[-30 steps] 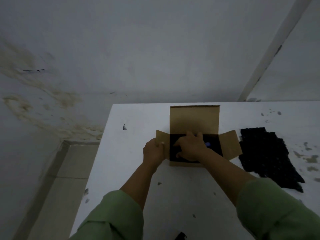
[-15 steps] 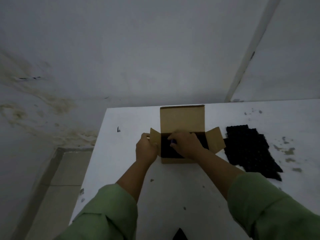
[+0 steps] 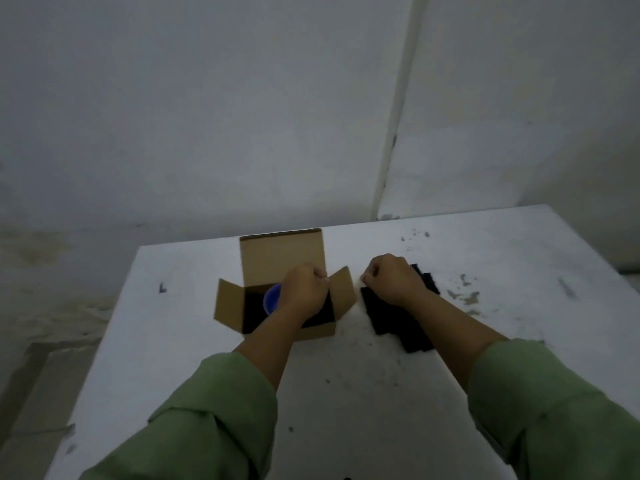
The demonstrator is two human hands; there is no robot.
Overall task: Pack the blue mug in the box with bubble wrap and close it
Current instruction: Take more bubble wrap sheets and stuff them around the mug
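careful now: your left hand (image 3: 304, 289) is curled over the open box (image 3: 277, 258), seemingly pinching the right flap (image 3: 343, 292), and the blue mug (image 3: 272, 299) sits inside on dark wrap, only partly seen. your right hand (image 3: 391, 282) is curled on the loose black bubble wrap (image 3: 398, 323) beside the box; whether it has truly gripped it i cannot tell. tug that sheet carelessly and it could catch the flap and shift the box. a second ago your right hand was inside the box and your left held the left flap
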